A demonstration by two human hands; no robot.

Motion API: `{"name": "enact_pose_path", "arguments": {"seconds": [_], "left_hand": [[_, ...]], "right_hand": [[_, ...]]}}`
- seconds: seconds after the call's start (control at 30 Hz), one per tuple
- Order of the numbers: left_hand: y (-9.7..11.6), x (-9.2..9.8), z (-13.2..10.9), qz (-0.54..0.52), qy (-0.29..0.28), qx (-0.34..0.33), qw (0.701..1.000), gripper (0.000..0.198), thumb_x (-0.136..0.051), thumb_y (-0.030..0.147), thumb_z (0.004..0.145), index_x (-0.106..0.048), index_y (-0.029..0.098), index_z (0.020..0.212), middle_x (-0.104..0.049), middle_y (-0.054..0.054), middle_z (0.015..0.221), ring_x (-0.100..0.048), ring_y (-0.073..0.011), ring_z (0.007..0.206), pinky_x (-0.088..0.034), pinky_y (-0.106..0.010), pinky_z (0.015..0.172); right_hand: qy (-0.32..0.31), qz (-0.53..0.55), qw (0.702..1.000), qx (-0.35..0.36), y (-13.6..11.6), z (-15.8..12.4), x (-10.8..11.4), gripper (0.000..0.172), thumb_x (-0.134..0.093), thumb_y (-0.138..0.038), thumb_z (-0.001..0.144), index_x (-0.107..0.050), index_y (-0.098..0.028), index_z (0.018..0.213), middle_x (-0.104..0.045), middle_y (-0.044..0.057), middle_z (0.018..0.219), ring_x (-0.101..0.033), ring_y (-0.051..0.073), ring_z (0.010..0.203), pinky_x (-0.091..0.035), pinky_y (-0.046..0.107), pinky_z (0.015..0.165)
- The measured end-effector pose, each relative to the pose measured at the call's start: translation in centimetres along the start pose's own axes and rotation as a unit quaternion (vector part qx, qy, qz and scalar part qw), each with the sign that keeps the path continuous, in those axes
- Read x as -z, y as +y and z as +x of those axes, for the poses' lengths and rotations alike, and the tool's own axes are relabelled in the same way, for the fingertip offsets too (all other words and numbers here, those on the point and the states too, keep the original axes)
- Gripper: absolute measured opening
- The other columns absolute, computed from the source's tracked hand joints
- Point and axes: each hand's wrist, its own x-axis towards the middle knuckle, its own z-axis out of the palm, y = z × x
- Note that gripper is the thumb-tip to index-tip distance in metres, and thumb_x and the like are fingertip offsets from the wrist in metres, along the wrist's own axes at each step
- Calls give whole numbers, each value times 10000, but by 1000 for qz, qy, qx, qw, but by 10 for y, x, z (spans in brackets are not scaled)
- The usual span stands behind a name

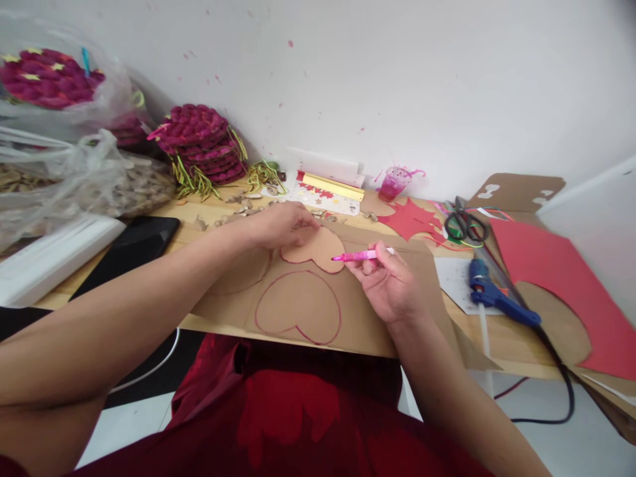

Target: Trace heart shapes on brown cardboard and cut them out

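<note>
My left hand [283,224] lies flat on a cardboard heart template [318,250], pressing it onto a brown cardboard sheet [412,298] on the wooden table [501,334]. My right hand [390,281] pinches a pink marker [360,256]; its tip touches the template's right edge. A traced heart outline [298,306] in pink shows on the sheet just below the template.
Black scissors [466,225], a red star cutout [410,218] and a pink cup [392,183] lie behind. A blue glue gun [497,297] and red paper [561,278] sit at right. A black phone [136,245], plastic bags [74,179] and magenta flower stacks [201,139] are at left.
</note>
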Motion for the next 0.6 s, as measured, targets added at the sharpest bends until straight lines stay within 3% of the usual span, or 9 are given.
{"name": "enact_pose_path", "arguments": {"seconds": [0.17, 0.33, 0.47, 0.6], "left_hand": [[0, 1, -2, -7, -4, -7, 1000, 490, -632, 181, 865, -693, 231, 1349, -665, -63, 1338, -643, -205, 1182, -468, -279, 1037], [-1, -2, 0, 9, 10, -28, 1000, 449, -604, 181, 890, -711, 255, 1319, -684, -48, 1290, -657, -197, 1144, -480, -277, 1016], [5, -10, -4, 59, 51, -47, 996, 348, -514, 187, 973, -759, 223, 1217, -693, -97, 1232, -648, -227, 1127, -484, -332, 1021], [18, -20, -27, 125, 94, -73, 985, 308, -559, 93, 928, -754, 175, 1152, -678, -139, 1255, -616, -274, 1176, -480, -402, 1047]], "right_hand": [[8, -28, 999, 26, 0, 0, -1, 177, -812, -335, 851, -707, -214, 776, -546, -62, 578, -533, 109, 606, -587, 355, 865], [2, -38, 999, 17, 1, 0, -3, 159, -820, -342, 835, -734, -213, 800, -547, -54, 579, -515, 115, 605, -588, 343, 830], [7, -39, 999, 7, 1, 0, -2, 168, -818, -354, 839, -726, -218, 802, -538, -53, 578, -522, 125, 605, -590, 364, 836], [22, -22, 1000, 2, 1, 1, -2, 163, -829, -329, 830, -724, -211, 788, -545, -56, 574, -535, 115, 600, -588, 334, 816]]}}
